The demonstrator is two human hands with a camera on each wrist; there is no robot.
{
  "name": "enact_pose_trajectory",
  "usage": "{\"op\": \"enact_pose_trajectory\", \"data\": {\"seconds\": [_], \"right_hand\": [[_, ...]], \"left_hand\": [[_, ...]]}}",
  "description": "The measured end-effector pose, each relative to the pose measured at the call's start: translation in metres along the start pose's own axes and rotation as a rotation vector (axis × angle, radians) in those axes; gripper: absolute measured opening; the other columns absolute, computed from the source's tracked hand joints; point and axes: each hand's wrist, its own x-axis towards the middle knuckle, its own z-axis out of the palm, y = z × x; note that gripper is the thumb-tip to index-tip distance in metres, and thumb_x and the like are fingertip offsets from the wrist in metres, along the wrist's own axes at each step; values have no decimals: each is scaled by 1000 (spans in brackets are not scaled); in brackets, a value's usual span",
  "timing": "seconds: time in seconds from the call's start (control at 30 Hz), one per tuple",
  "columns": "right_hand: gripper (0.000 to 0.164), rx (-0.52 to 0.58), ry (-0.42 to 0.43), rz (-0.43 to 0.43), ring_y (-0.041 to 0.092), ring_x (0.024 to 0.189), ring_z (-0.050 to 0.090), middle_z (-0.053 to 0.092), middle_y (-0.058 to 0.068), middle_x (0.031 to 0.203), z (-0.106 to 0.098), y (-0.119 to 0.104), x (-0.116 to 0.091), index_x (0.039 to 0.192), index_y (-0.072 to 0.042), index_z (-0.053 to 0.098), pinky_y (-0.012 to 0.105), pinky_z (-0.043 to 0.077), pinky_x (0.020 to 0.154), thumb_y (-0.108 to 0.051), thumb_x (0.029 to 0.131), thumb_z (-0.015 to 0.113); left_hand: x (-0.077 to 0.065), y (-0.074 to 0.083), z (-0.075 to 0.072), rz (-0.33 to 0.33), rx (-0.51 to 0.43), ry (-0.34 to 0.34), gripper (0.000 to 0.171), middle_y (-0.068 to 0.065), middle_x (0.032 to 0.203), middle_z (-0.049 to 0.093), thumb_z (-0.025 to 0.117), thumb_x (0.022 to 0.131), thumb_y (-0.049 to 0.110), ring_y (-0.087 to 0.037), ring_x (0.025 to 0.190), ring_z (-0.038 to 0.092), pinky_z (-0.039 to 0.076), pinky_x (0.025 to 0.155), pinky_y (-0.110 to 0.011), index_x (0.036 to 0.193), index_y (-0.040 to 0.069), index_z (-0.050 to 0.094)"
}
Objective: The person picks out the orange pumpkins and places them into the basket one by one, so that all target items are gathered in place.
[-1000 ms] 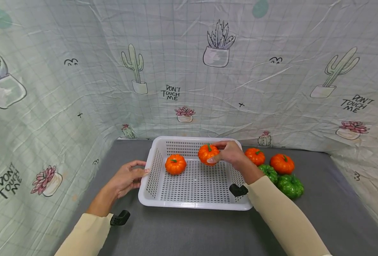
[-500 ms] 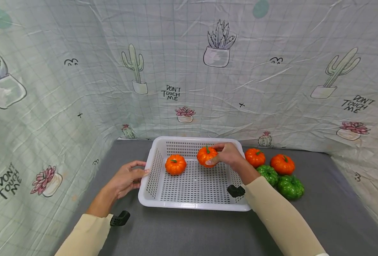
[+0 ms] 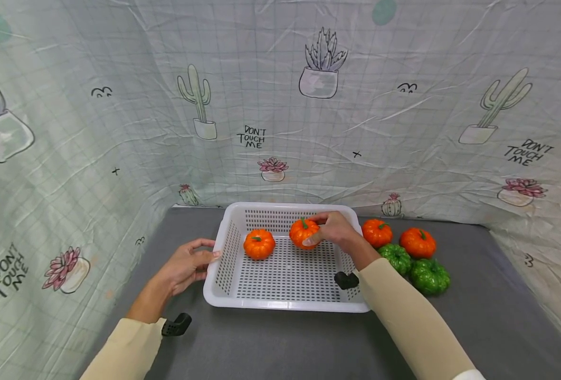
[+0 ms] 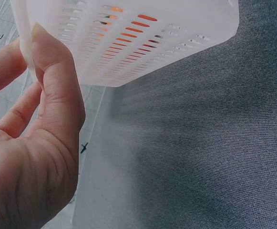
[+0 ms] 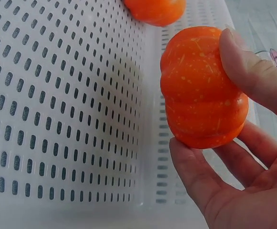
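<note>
Grey table (image 3: 261,345), speckled orange pumpkin (image 5: 200,90), lobed, green-stemmed

- On the left arm we see a cream sleeve (image 3: 124,345), plain, its cuff ending at the wrist.
- The right arm wears a matching pale sleeve (image 3: 406,309), smooth, with a few soft creases.
- By the left cuff we find a small black bent device (image 3: 177,325).
- A similar dark block (image 3: 346,280) sits by the right cuff.
- We notice a white patch (image 3: 469,375) beside the right sleeve's lower end, mostly cut off.
</note>
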Motion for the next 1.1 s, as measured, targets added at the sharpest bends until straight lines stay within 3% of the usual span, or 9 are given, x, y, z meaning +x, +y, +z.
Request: {"op": "enact_pose_trajectory", "data": {"seconds": [0.67,1.1], "right_hand": [[73,-54,-83,-10,36,135,52,56,16,151,2,6,4,142,-9,63,52,40,121,-6,74,91],[77,-109,-106,-51,35,129,56,58,16,149,4,10,6,142,-7,62,51,44,117,-11,72,94]], "left_hand": [[-1,2,1,-6,-9,-5,55,-4,113,74,75,97,20,-22,95,74,63,82,-41,142,5,46],[0,0,0,17,-42,-35,47,1,105,75,73,98,15,-20,92,75,63,79,-40,136,5,48]]}}
